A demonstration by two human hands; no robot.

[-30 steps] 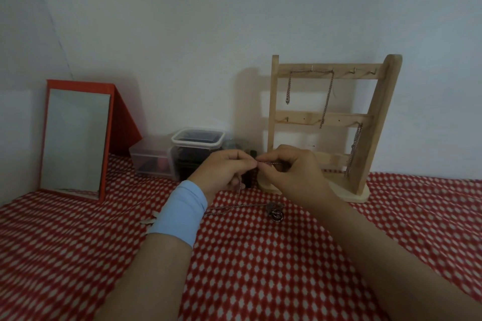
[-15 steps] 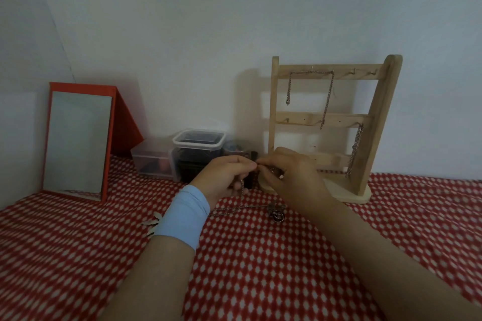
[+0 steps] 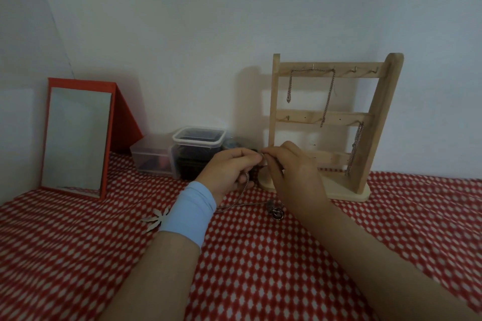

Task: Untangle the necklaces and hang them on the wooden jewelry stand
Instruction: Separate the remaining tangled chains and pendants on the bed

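Two hands work close together, just in front of the base of the wooden jewelry stand (image 3: 378, 122). Left hand (image 3: 229, 169): fingers curled, pinching a thin necklace chain (image 3: 241, 195) at its top end. Right hand (image 3: 294, 172): pinches the same spot, its fingertips meeting the left's. Clasp or knot between them? Too small to tell.

Chain drops from left hand to the desk (image 3: 260, 281), then runs right to a dark ring cluster (image 3: 276, 211) lying by the right wrist. Leaf-shaped pendant (image 3: 156, 219) lies beside the blue wristband (image 3: 190, 214).

Stand carries 2 chains: top-bar chain (image 3: 330, 96) draped across hooks, side chain (image 3: 354, 151) on the mid bar's right hook.

Step, prob.: working the pinched bit loose or open. To do it well: fingertips only, tease apart, no hard pull, since tension would tighten any knot. Leave slack on desk so weight doesn't drag. Free hooks at top bar, right side, look like the next target.
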